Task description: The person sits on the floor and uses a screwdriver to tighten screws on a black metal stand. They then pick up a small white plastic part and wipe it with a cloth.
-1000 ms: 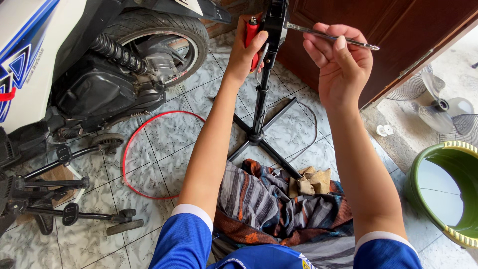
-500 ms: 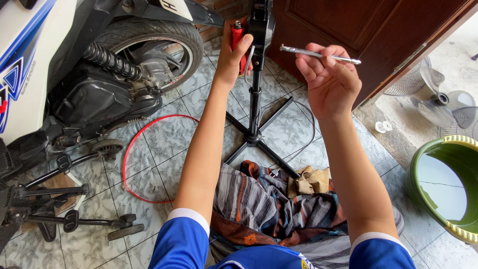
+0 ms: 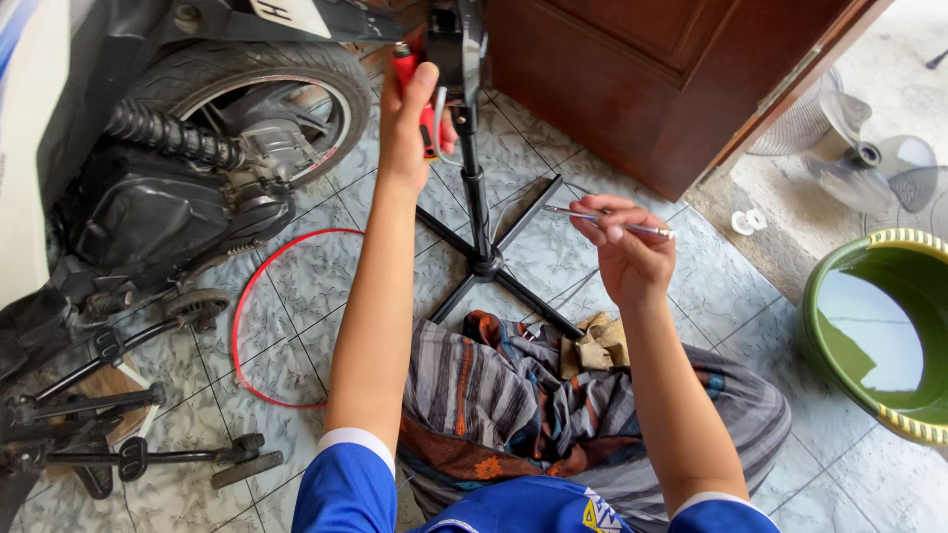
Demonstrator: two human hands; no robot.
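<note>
My left hand [image 3: 410, 118] is raised and closed around a red-handled tool [image 3: 413, 91] beside the top of a black stand [image 3: 476, 212] with a cross-shaped base on the tiled floor. My right hand [image 3: 624, 247] is lower, to the right of the stand's post, and pinches a thin metal rod [image 3: 612, 223] held roughly level. A black block [image 3: 456, 39] sits at the top of the stand, partly cut off by the frame edge. Striped cloth [image 3: 553, 405] covers my lap below both arms.
A scooter's rear wheel [image 3: 262, 104] and engine stand at the left, with a red hoop-like ring [image 3: 259, 316] on the tiles. A brown wooden door [image 3: 652, 79] is behind the stand. A green basin of water [image 3: 879, 331] sits at right, fan parts [image 3: 869, 148] beyond it.
My right hand has dropped with the metal rod, away from the stand's top to beside the post. My left hand has stayed on the red-handled tool.
</note>
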